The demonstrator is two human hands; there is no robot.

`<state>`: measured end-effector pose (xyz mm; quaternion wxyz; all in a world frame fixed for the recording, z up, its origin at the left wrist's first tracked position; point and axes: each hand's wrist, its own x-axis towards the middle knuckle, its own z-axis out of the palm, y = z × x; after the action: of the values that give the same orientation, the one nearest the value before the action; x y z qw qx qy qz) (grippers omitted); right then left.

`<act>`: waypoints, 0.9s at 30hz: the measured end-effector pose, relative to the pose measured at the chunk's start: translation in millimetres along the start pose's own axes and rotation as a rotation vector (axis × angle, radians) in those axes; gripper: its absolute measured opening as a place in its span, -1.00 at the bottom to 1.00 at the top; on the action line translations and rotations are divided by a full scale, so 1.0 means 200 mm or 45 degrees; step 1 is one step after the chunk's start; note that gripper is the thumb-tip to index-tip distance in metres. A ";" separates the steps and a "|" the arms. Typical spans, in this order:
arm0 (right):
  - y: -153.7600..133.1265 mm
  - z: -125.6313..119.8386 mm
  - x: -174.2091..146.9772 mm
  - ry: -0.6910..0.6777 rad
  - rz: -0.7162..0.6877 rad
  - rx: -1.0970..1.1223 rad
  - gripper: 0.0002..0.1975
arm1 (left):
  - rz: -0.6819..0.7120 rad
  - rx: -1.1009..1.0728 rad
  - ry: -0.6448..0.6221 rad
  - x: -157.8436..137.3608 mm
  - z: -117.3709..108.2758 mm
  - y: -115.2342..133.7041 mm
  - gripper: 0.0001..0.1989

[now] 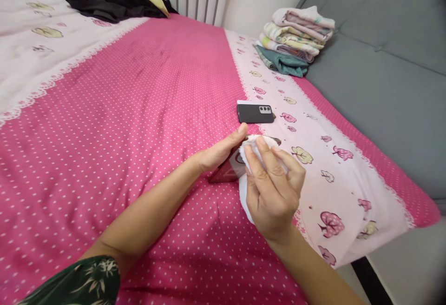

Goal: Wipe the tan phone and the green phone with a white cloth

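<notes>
Several curled fingers of the right hand (pixel 273 191) pressed white cloth (pixel 245 194) onto the reddish case (pixel 227 169) leftward, left hand (pixel 223 151) gripping its edge.

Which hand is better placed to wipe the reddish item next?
Likely the right hand: it holds the white cloth against the reddish item, while the left hand is at the item's side with no cloth visible in it.

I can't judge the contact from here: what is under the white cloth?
A dark red item, held in the left hand, shows past the edge of the white cloth. The part covered by the cloth and the right hand cannot be seen.
</notes>
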<state>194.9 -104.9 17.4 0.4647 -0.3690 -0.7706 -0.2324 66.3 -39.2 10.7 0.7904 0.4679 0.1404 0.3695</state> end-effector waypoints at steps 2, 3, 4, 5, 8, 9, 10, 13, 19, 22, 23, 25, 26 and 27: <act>-0.01 0.00 -0.01 -0.019 -0.016 0.033 -0.51 | -0.037 -0.008 0.030 -0.01 0.00 0.01 -0.21; -0.01 0.00 -0.01 -0.030 -0.020 0.047 -0.52 | -0.040 -0.023 0.046 -0.01 0.00 0.02 -0.22; -0.01 0.00 -0.01 -0.043 -0.025 0.058 -0.54 | -0.035 -0.042 0.060 -0.02 0.00 0.02 -0.24; -0.02 0.01 -0.01 -0.055 -0.032 0.067 -0.55 | -0.022 -0.061 0.069 -0.02 0.00 0.03 -0.25; -0.02 0.01 -0.01 -0.081 -0.050 0.083 -0.58 | 0.006 -0.054 0.071 -0.02 -0.01 0.03 -0.27; -0.01 0.01 -0.02 -0.083 -0.052 0.084 -0.58 | 0.004 -0.029 0.061 -0.01 -0.02 0.02 -0.26; 0.00 0.01 -0.02 -0.083 -0.051 0.083 -0.56 | 0.003 -0.001 0.049 -0.01 -0.02 0.02 -0.25; 0.03 0.01 -0.02 -0.050 -0.038 0.045 -0.53 | 0.047 0.036 0.023 0.01 -0.02 0.01 -0.20; 0.10 0.01 -0.01 0.032 0.070 -0.074 -0.54 | 0.160 0.005 -0.031 0.03 0.01 0.02 -0.22; 0.12 0.02 -0.02 0.030 0.101 -0.055 -0.52 | 0.169 -0.021 0.003 0.03 0.00 0.02 -0.20; 0.12 0.03 -0.03 0.025 0.103 -0.044 -0.51 | 0.170 -0.036 0.038 0.03 -0.01 0.02 -0.19; 0.13 0.05 -0.05 -0.009 0.105 -0.022 -0.53 | 0.158 -0.066 0.135 0.04 -0.04 0.03 -0.16; 0.13 0.06 -0.06 -0.040 0.105 -0.011 -0.55 | 0.147 -0.081 0.189 0.04 -0.05 0.04 -0.15; 0.13 0.07 -0.07 -0.074 0.106 0.001 -0.56 | 0.133 -0.096 0.237 0.03 -0.06 0.04 -0.13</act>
<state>212.2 -83.8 -0.2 0.4515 -0.4071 -0.7680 -0.2016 60.5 -24.3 12.1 0.7707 0.4081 0.1747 0.4572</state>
